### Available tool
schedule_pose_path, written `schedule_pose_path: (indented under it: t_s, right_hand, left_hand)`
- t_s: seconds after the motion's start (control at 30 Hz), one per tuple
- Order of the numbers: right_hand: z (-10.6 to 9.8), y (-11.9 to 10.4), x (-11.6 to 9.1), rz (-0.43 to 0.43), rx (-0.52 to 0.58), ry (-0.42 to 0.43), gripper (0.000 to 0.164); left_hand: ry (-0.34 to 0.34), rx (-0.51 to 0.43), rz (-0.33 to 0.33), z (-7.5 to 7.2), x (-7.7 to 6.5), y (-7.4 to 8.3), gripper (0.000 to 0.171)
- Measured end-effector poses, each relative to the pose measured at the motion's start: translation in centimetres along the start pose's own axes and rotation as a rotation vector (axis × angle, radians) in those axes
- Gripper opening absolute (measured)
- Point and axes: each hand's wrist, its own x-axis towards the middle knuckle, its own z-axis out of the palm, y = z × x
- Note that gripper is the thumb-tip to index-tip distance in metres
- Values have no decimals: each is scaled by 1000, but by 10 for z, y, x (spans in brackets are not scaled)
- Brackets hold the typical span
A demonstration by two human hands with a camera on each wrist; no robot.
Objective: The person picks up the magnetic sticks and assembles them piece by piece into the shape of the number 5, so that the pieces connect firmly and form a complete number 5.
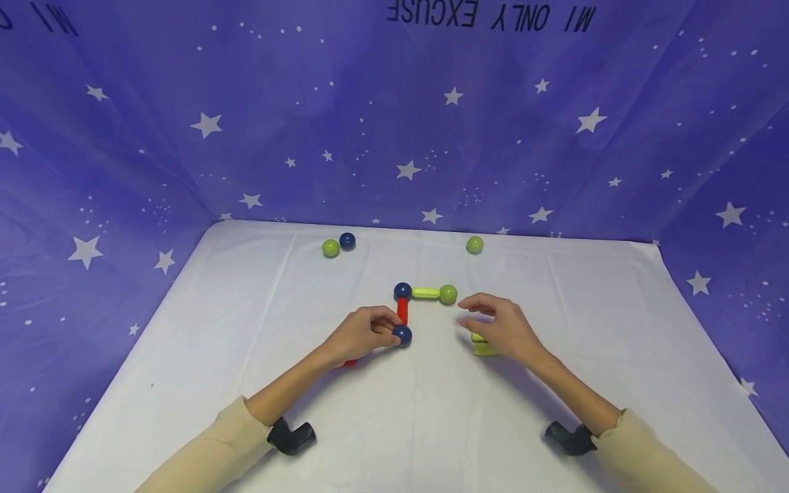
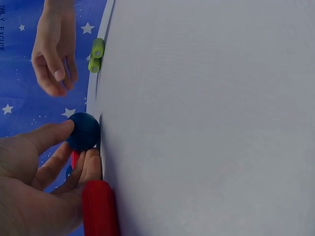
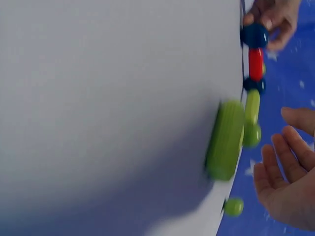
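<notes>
Three glossy blue balls, three green balls, two red rods, three yellow-green rods on the white cloth worktop! Left hand pinches the nearest blue ball, joined to a red rod; right hand hovers, fingers loosely parted. Inverted backdrop lettering: "ONLY EXCUSE".

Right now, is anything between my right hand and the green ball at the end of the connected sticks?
Nothing visible: only white cloth shows between your right hand and the green ball. The green sticks lie nearer you, partly hidden by that hand.
</notes>
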Motion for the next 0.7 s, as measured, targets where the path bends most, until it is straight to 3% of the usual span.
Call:
schedule_pose_path:
  t_s: [0.17, 0.37, 0.7]
  right_hand:
    - [-22, 19, -7, 66, -34, -13, 30]
    - [-30, 38, -16, 165, -52, -98, 35]
    - [-33, 44, -20, 179, -50, -158, 30]
  left_hand:
    - [5, -2, -3, 0, -1, 0, 22]
    - [-4, -5, 3, 1, 1, -1, 21]
    - [5, -1, -7, 1, 0, -1, 22]
